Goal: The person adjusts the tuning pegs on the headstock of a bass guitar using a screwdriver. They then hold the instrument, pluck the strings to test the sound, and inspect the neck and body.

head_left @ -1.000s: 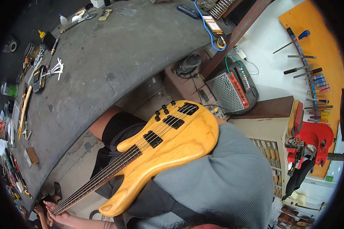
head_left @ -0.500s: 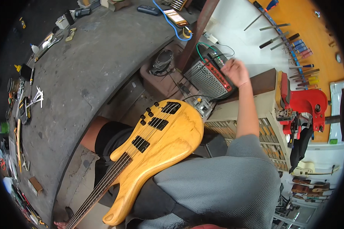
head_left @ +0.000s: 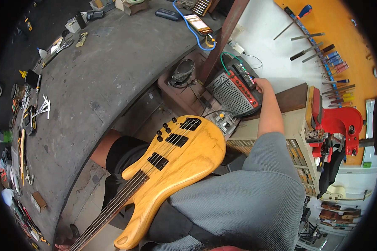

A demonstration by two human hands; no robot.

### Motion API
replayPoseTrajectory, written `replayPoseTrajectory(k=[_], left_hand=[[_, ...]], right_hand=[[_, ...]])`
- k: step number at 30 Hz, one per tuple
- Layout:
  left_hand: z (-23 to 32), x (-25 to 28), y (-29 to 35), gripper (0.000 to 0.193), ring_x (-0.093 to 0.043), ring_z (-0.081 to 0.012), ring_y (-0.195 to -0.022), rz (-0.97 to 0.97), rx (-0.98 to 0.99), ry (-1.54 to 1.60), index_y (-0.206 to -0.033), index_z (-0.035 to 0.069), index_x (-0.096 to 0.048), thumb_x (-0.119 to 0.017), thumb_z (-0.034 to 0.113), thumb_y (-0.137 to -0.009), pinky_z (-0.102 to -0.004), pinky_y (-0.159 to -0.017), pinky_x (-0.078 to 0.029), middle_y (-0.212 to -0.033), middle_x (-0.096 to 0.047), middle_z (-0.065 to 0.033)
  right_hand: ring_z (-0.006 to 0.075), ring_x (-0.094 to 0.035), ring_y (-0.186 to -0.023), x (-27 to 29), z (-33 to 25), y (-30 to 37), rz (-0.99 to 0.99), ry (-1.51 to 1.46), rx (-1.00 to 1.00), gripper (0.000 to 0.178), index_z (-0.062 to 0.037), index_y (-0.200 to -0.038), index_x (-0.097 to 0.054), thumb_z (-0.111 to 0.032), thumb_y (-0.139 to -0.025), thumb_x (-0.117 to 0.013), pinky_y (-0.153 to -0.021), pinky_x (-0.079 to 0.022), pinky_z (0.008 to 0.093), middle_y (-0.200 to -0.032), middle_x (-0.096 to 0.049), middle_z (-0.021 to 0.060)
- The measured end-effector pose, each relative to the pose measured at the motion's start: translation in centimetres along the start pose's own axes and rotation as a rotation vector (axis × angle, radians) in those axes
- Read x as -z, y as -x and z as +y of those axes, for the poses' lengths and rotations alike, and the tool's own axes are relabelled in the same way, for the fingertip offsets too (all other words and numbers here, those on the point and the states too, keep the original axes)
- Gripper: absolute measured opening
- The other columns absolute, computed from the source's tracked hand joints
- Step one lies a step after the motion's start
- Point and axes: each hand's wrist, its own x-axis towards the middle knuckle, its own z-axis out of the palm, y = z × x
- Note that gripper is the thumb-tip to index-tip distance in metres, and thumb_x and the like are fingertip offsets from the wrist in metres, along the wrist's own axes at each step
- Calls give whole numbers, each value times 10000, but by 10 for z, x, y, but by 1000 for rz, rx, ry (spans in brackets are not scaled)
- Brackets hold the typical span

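Note:
A natural-wood electric bass guitar [head_left: 201, 154] with black pickups and knobs lies across my lap, its neck running to the lower left. At the lower edge, a small part of my left hand [head_left: 63, 247] shows beside the neck, fingers against it; the rest is cut off. My right hand [head_left: 260, 85] reaches out to a small dark control unit [head_left: 244, 72] with lit lights, on top of a grey-grilled amplifier [head_left: 232, 93] with a red control panel. Its fingers are closed at the unit's near end; what they pinch is hidden.
A grey workbench [head_left: 83, 104] curves along the left, with tools along its far edge. A phone [head_left: 199, 24] and a blue cable [head_left: 188, 27] lie at its top end. To my right stand a drawer cabinet [head_left: 280, 121] and a red machine [head_left: 343, 123]. Files and screwdrivers hang on the wall.
My right hand has moved from just above the amplifier's edge down onto the small control unit. The whole view has shifted slightly; the bass guitar stays on my lap.

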Motion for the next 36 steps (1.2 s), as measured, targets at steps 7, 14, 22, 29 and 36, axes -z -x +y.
replayPoseTrajectory(k=[7, 14, 22, 29, 36], left_hand=[[16, 19, -7, 132, -754, -294, -778, 25, -155, -170, -948, -19, -761, -684, 53, -1028, -384, -754, -610, -838, -755, -150], [48, 33, -30, 131, -759, -327, -789, -30, -248, -209, -896, -20, -746, -708, 25, -1013, -404, -744, -611, -835, -746, -172], [48, 27, -4, 408, -598, -278, -1385, 134, 1391, 1475, -1405, -12, -547, -547, 288, -1129, -436, -1188, -493, -1472, -563, -193], [70, 28, 1, 661, -589, -364, -1403, 34, 1306, 1590, -1533, -130, -428, -448, 429, -1182, -481, -1219, -500, -1708, -415, -276], [321, 76, 2, 1010, -698, -435, -1275, -687, 1347, 1934, -1618, 81, -383, -744, 728, -932, -538, -1063, -615, -1468, -641, -282]], right_hand=[[198, -574, -561, 0, -14, -30, -9, 91, -71, 171, -76, -879, -632, -221, -969, -625, -500, -500, 373, -749, -609, 63], [208, -756, -671, -1, -29, 14, -94, 179, -228, 231, -151, -886, -580, -330, -1033, -577, -581, -482, 411, -754, -619, -25], [259, -791, -730, 16, -11, -4, -58, 7, -178, 519, -78, -1158, -655, -584, -1084, -572, -547, -540, 428, -900, -716, 86], [267, -713, -555, 68, -42, 53, 188, 421, 112, 653, 41, -991, -687, -586, -1100, -539, -484, -541, 401, -766, -721, 136], [195, -765, -940, -150, -122, 299, -864, 189, 176, 735, 34, -1265, -729, -661, -1091, -564, -871, -619, 385, -1101, -809, 146]])
